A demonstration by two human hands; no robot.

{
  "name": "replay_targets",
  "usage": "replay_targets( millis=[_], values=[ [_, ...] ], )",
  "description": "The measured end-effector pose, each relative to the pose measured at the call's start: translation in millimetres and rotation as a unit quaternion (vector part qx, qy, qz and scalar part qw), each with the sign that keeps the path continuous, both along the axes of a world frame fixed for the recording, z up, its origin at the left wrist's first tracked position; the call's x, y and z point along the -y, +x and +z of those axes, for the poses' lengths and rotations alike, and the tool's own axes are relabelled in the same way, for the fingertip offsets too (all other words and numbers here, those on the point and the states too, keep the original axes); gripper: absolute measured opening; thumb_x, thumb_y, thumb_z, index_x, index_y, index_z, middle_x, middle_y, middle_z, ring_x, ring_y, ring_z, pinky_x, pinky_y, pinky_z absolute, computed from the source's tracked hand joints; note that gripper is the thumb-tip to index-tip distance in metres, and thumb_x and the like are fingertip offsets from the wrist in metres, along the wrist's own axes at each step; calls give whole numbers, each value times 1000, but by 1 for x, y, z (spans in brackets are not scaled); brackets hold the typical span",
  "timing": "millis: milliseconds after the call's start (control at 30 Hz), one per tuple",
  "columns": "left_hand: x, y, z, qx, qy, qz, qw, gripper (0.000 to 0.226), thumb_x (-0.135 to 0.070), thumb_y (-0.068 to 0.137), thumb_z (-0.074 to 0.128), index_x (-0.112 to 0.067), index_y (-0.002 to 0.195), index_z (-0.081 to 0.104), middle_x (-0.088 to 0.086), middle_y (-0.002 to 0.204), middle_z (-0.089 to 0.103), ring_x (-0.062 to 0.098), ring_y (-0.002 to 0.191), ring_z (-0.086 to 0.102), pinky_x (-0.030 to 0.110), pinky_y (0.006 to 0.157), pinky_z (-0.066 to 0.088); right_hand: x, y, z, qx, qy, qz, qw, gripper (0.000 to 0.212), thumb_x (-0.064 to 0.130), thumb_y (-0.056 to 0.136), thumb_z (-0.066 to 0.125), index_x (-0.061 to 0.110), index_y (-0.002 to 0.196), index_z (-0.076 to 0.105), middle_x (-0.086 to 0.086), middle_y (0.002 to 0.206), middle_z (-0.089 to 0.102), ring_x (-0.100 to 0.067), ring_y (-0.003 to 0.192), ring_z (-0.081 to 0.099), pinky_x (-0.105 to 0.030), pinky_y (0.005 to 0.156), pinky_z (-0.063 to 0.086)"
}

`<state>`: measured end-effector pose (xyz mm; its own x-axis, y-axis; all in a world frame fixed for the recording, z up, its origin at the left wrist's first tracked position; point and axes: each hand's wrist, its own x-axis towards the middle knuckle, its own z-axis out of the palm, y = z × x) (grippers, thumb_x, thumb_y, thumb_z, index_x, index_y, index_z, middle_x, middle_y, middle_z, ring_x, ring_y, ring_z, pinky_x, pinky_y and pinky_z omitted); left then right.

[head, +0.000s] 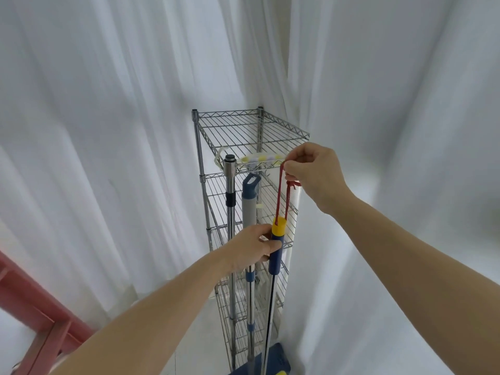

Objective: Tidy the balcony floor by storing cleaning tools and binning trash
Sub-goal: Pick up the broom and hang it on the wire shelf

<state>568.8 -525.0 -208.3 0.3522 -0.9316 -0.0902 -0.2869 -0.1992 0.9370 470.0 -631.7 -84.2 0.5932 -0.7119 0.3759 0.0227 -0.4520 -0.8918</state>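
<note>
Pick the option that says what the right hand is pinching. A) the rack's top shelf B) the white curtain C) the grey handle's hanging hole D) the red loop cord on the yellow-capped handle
D: the right hand pinches the red loop cord, which runs down to the yellow-capped handle.

Blue-gripped broom handle (276, 253) with yellow cap (280, 226), upright just in front of the wire rack (243, 131), thin dark shaft running down to a blue head at floor level. Red hanging loop (282, 193) rising from the cap toward the rack's top front edge. Grey-and-blue mop handle (249, 201) upright beside it, against the rack's front.
</note>
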Motion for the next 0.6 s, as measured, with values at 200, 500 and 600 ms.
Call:
replay_targets(
  millis=[200, 500, 600],
  values=[
    [25, 17, -14, 38, 37, 21, 998, 17, -23, 90, 57, -38, 94, 60, -3, 105, 65, 29, 103, 65, 47, 93, 53, 20, 20, -16, -13, -4, 12, 1000, 21, -1, 78, 63, 18, 68, 62, -4, 68, 65, -14, 64, 61, -20, 60, 53],
    [45, 27, 3, 40, 13, 51, 998, 36, -24, 95, 53, -27, 129, 41, -14, 109, 57, -3, 80, 59, 11, 67, 45, 37, 42, -20, -20, -18, 2, 1000, 22, 3, 77, 66, 23, 67, 63, 1, 70, 67, -10, 64, 64, -18, 60, 55],
    [60, 27, 23, -33, -58, 99, 993, 59, -18, 92, 58, -31, 140, 26, -30, 99, 48, -3, 86, 57, 10, 65, 39, 41, 49, -22, -16, -15, 9, 1000, 23, 2, 75, 65, 23, 65, 64, 1, 65, 67, -11, 61, 63, -24, 63, 57]
  ],
)
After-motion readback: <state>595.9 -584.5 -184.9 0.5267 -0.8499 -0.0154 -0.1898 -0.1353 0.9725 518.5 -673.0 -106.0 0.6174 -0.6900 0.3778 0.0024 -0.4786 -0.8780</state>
